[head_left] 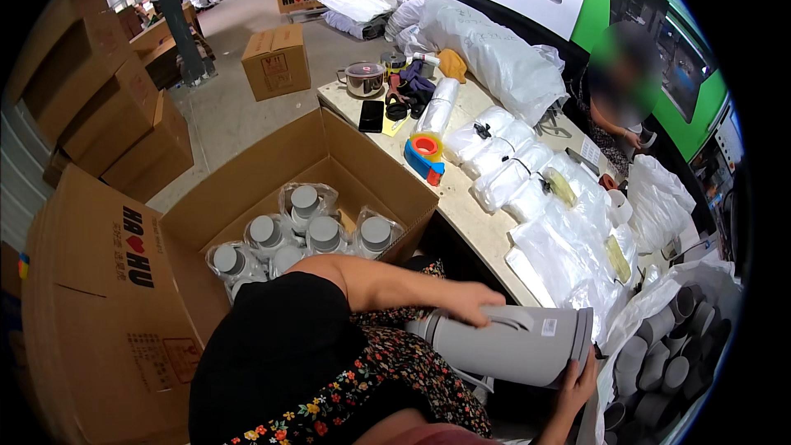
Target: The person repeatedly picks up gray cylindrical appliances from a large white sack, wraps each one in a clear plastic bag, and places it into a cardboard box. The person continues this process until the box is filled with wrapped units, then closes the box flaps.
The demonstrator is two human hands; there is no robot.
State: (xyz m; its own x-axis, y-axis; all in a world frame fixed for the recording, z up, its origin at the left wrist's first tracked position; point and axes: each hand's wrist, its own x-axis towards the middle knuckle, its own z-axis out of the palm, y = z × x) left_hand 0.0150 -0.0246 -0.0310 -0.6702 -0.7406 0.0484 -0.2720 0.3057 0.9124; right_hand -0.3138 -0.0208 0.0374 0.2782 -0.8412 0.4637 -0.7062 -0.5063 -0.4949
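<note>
A large grey thermos jug (515,342) lies on its side in front of my body, with a curved handle and a small white label. My left hand (471,302) is closed on its upper side by the handle. Around the rimmed right end curls my right hand (579,377), its thumb and fingers against the edge. The jug's left end reaches my flowered apron (404,367) and is partly hidden there. Left of me, an open carton (247,171) holds several grey-topped jugs (324,235) wrapped in clear plastic.
The worktable (461,235) carries a tape dispenser (424,156), bundled plastic bags (503,156), a phone (372,116) and a lidded mug (363,79). At right stands a sack of grey cup-shaped parts (657,363). Another person (618,91) is beyond the table. Cartons (124,115) are stacked left.
</note>
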